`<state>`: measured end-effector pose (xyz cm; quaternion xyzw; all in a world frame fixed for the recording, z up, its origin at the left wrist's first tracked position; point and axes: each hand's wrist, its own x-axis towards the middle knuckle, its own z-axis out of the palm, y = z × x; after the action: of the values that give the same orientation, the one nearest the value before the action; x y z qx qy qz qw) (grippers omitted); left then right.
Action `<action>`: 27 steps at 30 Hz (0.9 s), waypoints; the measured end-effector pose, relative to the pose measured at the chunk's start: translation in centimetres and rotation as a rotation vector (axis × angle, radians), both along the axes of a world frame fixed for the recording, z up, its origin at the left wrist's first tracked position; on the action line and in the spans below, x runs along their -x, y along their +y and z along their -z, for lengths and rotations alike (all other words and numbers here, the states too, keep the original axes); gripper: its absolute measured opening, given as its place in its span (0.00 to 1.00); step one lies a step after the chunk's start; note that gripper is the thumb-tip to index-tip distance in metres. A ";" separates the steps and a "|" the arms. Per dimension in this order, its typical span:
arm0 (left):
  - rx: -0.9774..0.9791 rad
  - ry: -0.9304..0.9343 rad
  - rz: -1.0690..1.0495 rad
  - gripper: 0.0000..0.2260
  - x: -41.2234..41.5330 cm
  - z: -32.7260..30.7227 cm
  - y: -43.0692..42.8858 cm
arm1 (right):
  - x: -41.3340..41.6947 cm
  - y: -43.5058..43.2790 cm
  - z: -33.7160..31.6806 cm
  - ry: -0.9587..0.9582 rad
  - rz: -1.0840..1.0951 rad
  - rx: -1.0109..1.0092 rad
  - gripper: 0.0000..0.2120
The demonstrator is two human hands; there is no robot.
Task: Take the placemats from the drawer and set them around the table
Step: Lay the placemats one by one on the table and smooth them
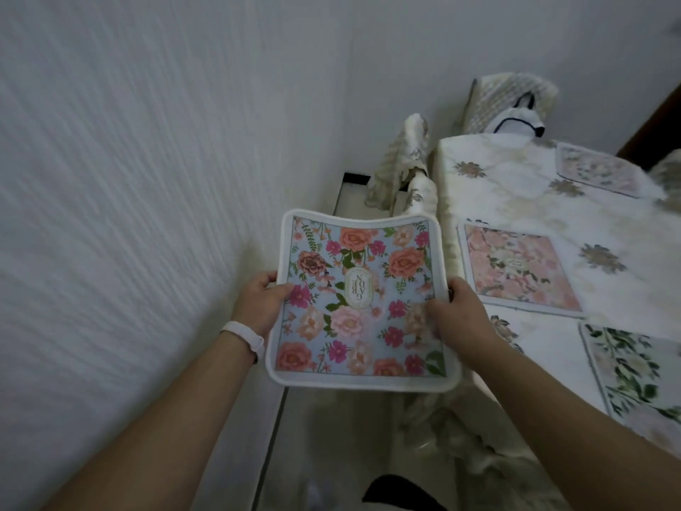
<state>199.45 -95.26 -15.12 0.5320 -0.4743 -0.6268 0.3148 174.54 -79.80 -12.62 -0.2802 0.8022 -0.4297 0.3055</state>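
Observation:
A blue placemat (359, 300) with pink and orange flowers and a white border hangs in front of me, over the floor beside the table. My left hand (262, 300) grips its left edge, thumb on top. My right hand (457, 313) grips its right edge. The table (516, 189) with a pale flowered cloth stands to the right. Three placemats lie on it: a pink one (517, 269) nearest the held mat, a green-leaf one (634, 370) at the lower right, and a pale one (599, 169) at the far side.
A white textured wall (147, 178) fills the left. Between wall and table runs a narrow strip of tiled floor (331, 437). Covered chairs (401, 156) stand at the table's far end, one with a white bag (516, 119) on it.

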 end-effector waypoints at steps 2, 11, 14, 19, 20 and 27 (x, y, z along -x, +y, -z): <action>-0.026 0.021 0.067 0.06 1.9 -0.3 -2.1 | 1.1 -1.1 -0.3 -0.001 0.045 -0.004 0.10; -0.152 0.066 0.179 0.09 11.3 0.5 -11.6 | 8.0 -7.5 0.7 -0.023 0.210 0.017 0.08; -0.167 0.051 0.191 0.07 14.6 1.2 -15.2 | 11.2 -10.3 1.9 -0.073 0.234 0.023 0.07; -0.202 0.031 0.223 0.07 20.4 1.7 -22.0 | 17.1 -16.3 3.5 -0.107 0.267 0.016 0.07; -0.203 0.015 0.224 0.06 21.7 1.7 -23.4 | 18.3 -17.4 3.7 -0.116 0.274 0.019 0.08; -0.113 -0.100 0.361 0.06 32.0 0.7 -32.1 | 25.9 -22.6 4.2 -0.145 0.390 0.030 0.07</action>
<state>167.45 -127.37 -15.80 0.4855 -0.5410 -0.6717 0.1429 148.59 -102.42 -16.83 -0.0925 0.8106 -0.5117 0.2694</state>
